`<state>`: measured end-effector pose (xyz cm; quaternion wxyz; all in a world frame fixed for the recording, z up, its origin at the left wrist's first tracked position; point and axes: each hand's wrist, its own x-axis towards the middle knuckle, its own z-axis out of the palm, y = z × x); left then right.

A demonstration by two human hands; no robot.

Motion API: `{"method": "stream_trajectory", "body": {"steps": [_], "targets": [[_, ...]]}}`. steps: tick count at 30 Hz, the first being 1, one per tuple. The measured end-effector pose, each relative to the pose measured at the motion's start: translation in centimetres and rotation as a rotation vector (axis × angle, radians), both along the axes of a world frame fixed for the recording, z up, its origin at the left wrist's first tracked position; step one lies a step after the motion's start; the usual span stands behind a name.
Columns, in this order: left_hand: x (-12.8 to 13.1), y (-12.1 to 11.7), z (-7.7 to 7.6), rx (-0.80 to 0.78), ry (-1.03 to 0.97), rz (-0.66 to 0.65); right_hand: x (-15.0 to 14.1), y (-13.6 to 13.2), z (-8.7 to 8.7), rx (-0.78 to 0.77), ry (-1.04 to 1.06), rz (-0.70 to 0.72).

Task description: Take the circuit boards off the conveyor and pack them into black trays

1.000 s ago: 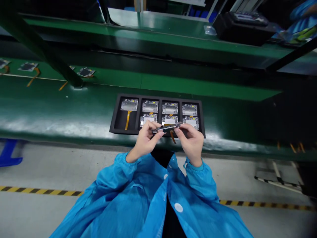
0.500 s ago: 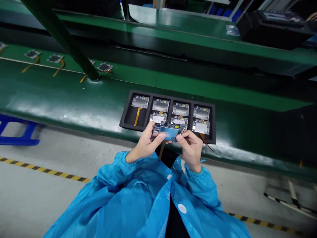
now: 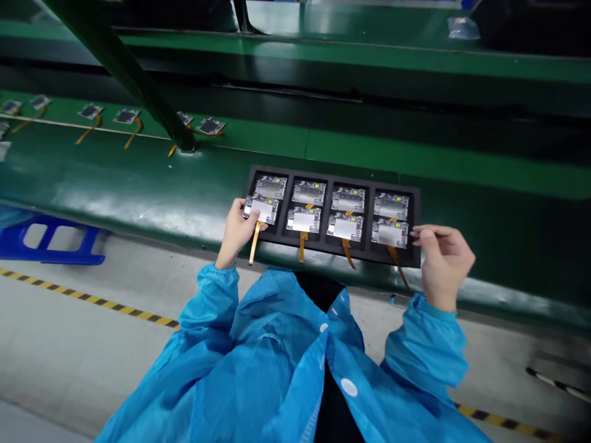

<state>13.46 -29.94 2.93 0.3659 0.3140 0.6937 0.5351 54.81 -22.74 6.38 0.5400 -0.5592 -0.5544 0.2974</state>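
Head camera: my hands have just parted, and the held circuit board (image 3: 268, 212) has come over to the left end of the black tray (image 3: 415, 206); my left hand (image 3: 235, 229) pinches it by its left side, thumb on top, over the near part of the leftmost compartment, its orange ribbon (image 3: 253, 246) hanging past the near rim. That makes the left hand its only support; I cannot tell whether it touches the tray. A far board (image 3: 270, 186) lies just beyond it; the other three compartments hold two boards each. My right hand (image 3: 447, 261) is by the tray's right edge, thumb and forefinger drawn close; I cannot tell if anything is between them. The tray sits on the green worktop (image 3: 138, 197); more boards (image 3: 126, 115) lie farther left.
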Motion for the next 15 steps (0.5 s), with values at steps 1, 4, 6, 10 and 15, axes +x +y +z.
{"method": "stream_trajectory", "body": {"steps": [1, 4, 6, 10, 15], "targets": [[0.1, 0.2, 0.0, -0.014, 0.045, -0.004, 0.9, 0.6, -1.2, -0.011, 0.010, -0.065], [0.1, 0.1, 0.8, -0.090, 0.241, -0.034, 2.7, 1.5, -4.6, -0.044, 0.019, -0.246], [-0.3, -0.3, 1.9, -0.151, 0.427, -0.047, 3.4, 1.4, -6.3, -0.067, 0.000, -0.325], [-1.7, -0.9, 3.2, -0.217, 0.719, -0.121, 3.7, 1.2, -7.8, -0.098, -0.047, -0.275], [-1.5, -1.3, 4.2, -0.247, 0.871, -0.172, 3.3, 1.4, -7.3, -0.190, -0.150, -0.171]]}}
